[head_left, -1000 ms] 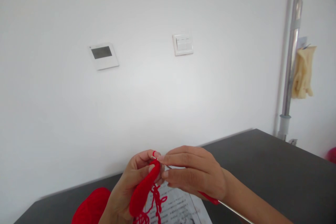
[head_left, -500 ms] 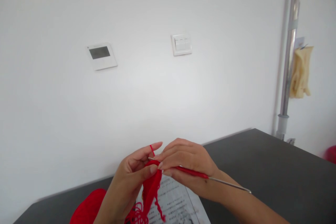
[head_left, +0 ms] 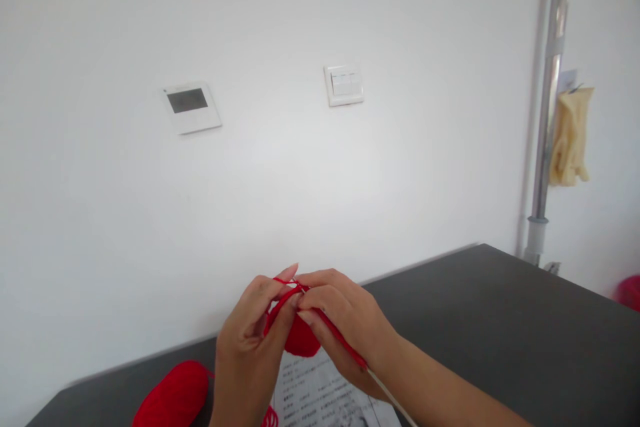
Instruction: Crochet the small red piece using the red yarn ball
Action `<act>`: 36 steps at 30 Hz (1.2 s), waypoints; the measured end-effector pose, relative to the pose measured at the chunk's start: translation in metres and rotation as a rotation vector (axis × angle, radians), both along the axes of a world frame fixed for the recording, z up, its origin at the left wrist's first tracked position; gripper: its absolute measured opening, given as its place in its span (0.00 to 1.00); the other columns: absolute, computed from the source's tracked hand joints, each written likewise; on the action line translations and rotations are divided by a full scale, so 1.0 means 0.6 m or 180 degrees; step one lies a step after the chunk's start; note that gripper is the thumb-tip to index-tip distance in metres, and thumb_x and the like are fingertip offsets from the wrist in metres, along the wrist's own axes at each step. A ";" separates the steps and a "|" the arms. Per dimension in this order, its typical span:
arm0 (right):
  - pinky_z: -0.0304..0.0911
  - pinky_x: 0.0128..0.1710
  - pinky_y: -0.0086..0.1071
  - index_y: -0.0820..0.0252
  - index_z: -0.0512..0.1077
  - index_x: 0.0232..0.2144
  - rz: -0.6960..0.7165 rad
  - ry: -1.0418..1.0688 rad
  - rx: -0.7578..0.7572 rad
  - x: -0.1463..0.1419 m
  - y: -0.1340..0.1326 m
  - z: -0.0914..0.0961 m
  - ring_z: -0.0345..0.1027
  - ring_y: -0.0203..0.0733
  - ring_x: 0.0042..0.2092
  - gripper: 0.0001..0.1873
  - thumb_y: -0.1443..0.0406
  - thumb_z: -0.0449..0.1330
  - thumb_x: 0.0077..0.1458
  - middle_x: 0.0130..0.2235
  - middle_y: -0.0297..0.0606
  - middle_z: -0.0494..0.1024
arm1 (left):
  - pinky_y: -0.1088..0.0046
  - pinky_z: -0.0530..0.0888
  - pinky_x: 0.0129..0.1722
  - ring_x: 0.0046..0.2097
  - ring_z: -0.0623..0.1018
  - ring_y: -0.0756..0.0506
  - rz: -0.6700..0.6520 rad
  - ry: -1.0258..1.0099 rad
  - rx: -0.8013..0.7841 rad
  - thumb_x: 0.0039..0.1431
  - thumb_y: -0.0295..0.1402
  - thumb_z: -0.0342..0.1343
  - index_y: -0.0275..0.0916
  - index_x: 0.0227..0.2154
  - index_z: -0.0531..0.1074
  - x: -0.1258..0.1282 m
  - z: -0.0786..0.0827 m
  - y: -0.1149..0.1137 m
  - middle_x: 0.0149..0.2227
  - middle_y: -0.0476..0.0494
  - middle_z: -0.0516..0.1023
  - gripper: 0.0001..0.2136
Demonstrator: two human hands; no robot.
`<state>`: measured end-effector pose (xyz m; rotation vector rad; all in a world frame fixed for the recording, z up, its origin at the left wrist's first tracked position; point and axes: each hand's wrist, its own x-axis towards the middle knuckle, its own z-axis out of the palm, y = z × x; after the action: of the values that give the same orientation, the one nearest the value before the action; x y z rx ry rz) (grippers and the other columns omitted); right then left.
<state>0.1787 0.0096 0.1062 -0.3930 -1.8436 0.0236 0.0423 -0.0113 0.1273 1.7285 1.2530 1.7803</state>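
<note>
My left hand (head_left: 257,330) pinches a piece of red crochet work (head_left: 303,337) between thumb and fingers, and a strand of red yarn (head_left: 283,279) runs over its raised index finger. My right hand (head_left: 345,320) grips a crochet hook (head_left: 345,340) with a red handle and a metal shaft slanting down to the right. The hook's tip meets the yarn at the top edge of the work, where the fingertips of both hands come together and partly hide it. A ball of red yarn (head_left: 175,393) lies on the table left of my left hand.
A printed sheet (head_left: 320,393) lies on the dark grey table (head_left: 480,327) beneath my hands. The white wall behind carries a thermostat-like panel (head_left: 193,108) and a light switch (head_left: 344,85). At the right stand a metal pipe (head_left: 549,100) and hanging yellowish gloves (head_left: 571,137).
The work has turned in my left hand, its hanging tail now out of sight. The hook tilts more steeply downward, and my left index finger has bent lower.
</note>
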 end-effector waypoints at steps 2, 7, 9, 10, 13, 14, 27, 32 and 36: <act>0.66 0.49 0.34 0.62 0.66 0.43 -0.0012 -0.0065 -0.0001 -0.005 0.001 -0.009 0.66 0.40 0.49 0.08 0.71 0.51 0.61 0.48 0.46 0.72 | 0.77 0.70 0.36 0.38 0.74 0.47 -0.0014 -0.0013 0.0081 0.52 0.32 0.59 0.48 0.35 0.80 0.003 -0.001 -0.001 0.33 0.51 0.75 0.08; 0.68 0.46 0.34 0.60 0.62 0.44 0.0147 0.0034 -0.0087 -0.013 0.001 -0.020 0.65 0.41 0.47 0.09 0.71 0.50 0.61 0.48 0.46 0.67 | 0.78 0.69 0.30 0.33 0.72 0.49 -0.0176 -0.0098 0.0087 0.53 0.31 0.58 0.45 0.31 0.79 0.008 -0.005 -0.002 0.27 0.52 0.71 0.05; 0.69 0.44 0.34 0.60 0.62 0.43 0.0200 0.0118 -0.0052 -0.016 -0.001 -0.021 0.65 0.41 0.46 0.07 0.71 0.50 0.61 0.47 0.45 0.66 | 0.80 0.69 0.30 0.32 0.72 0.50 -0.0283 -0.0323 0.0042 0.52 0.31 0.59 0.44 0.30 0.79 0.010 -0.010 0.000 0.27 0.52 0.71 0.04; 0.69 0.43 0.34 0.60 0.61 0.43 0.0206 0.0153 -0.0020 -0.018 -0.002 -0.021 0.65 0.41 0.45 0.07 0.71 0.50 0.61 0.46 0.45 0.66 | 0.80 0.69 0.30 0.32 0.71 0.50 -0.0335 -0.0494 0.0019 0.52 0.32 0.60 0.44 0.29 0.78 0.012 -0.013 0.001 0.27 0.53 0.71 0.03; 0.69 0.42 0.34 0.60 0.60 0.43 0.0194 0.0239 0.0139 -0.026 -0.005 -0.023 0.64 0.42 0.46 0.09 0.72 0.51 0.60 0.46 0.44 0.65 | 0.80 0.70 0.30 0.31 0.72 0.51 -0.0567 -0.1259 0.0064 0.49 0.33 0.63 0.42 0.26 0.77 0.020 -0.024 0.004 0.27 0.52 0.72 0.02; 0.69 0.42 0.35 0.60 0.60 0.43 0.0190 0.0272 0.0193 -0.028 -0.006 -0.024 0.63 0.43 0.47 0.09 0.72 0.51 0.60 0.46 0.45 0.65 | 0.80 0.71 0.31 0.31 0.72 0.51 -0.0654 -0.1527 0.0042 0.48 0.33 0.64 0.41 0.25 0.77 0.022 -0.026 0.005 0.27 0.53 0.73 0.02; 0.64 0.52 0.41 0.62 0.63 0.44 -0.0199 0.0204 0.0736 -0.025 0.005 -0.025 0.63 0.45 0.52 0.08 0.68 0.52 0.61 0.49 0.49 0.70 | 0.84 0.72 0.26 0.25 0.74 0.54 -0.1696 -0.2673 -0.1347 0.41 0.30 0.68 0.35 0.25 0.77 0.002 -0.010 0.015 0.24 0.50 0.77 0.07; 0.66 0.50 0.37 0.59 0.65 0.47 0.0314 0.0355 0.0252 -0.012 -0.006 -0.002 0.66 0.41 0.50 0.13 0.69 0.54 0.59 0.48 0.44 0.73 | 0.83 0.72 0.27 0.26 0.75 0.53 -0.1815 -0.2295 -0.1460 0.41 0.29 0.68 0.35 0.24 0.76 -0.019 0.009 0.018 0.24 0.48 0.79 0.07; 0.67 0.48 0.35 0.60 0.70 0.42 0.0562 0.0534 -0.0165 -0.001 -0.013 0.014 0.69 0.40 0.46 0.10 0.72 0.55 0.58 0.44 0.42 0.76 | 0.81 0.72 0.26 0.24 0.74 0.52 -0.1656 -0.2076 -0.1507 0.43 0.31 0.67 0.35 0.24 0.77 -0.024 0.016 0.017 0.21 0.48 0.78 0.06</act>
<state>0.1779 0.0018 0.1144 -0.2552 -1.7091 0.2196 0.0277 -0.0013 0.1367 0.9638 0.7600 1.4046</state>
